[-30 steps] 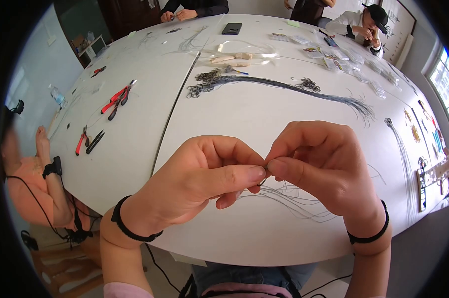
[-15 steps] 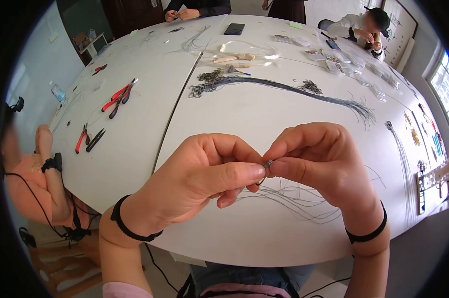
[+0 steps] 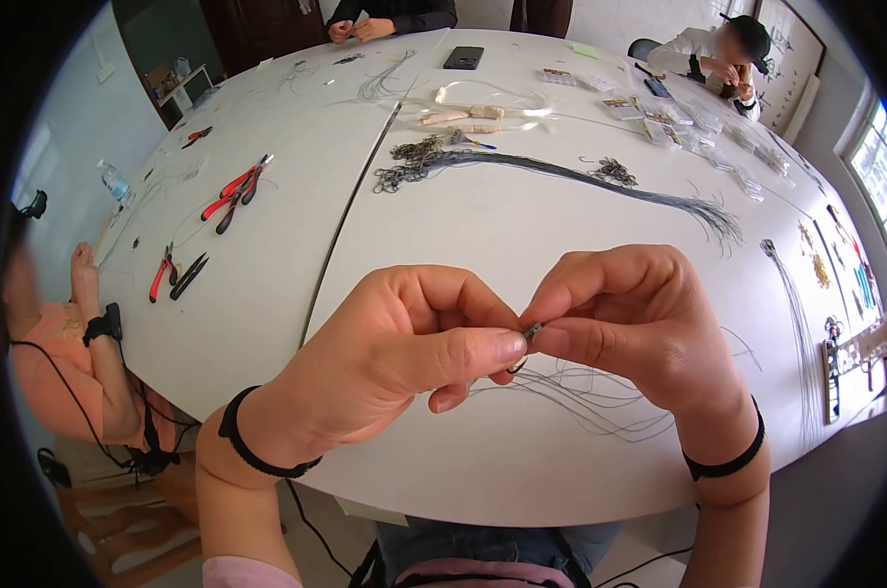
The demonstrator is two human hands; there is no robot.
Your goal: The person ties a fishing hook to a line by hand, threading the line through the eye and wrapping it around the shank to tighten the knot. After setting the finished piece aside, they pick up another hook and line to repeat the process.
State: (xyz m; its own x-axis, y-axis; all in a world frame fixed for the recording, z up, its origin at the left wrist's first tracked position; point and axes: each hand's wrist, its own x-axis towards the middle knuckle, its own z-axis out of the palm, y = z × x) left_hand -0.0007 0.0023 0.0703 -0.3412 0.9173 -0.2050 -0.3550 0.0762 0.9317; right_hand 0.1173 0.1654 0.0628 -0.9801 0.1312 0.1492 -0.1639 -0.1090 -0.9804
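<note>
My left hand (image 3: 404, 328) and my right hand (image 3: 625, 323) meet above the near part of the table, both closed in a pinch. Between the thumbs and forefingers sits a small grey fishhook (image 3: 533, 331); its dark curved end shows just below my left thumb, and the rest is hidden by fingers. Thin grey lines (image 3: 591, 397) lie loosely on the table beneath my hands. Beyond them stretches a long bundle of grey lines (image 3: 581, 176) with a dark clump of hooks (image 3: 409, 162) at its left end.
Red-handled pliers (image 3: 236, 196) and black tweezers (image 3: 189, 276) lie at left. Further back are a black phone (image 3: 463, 58) and clear plastic boxes (image 3: 664, 132). Another line bundle (image 3: 796, 314) lies at right. People sit at the left, far side and far right.
My fingers have shifted slightly around the fishhook, tilting its visible grey part and baring a little more below my left thumb. At left, the neighbour's hand has moved a little.
</note>
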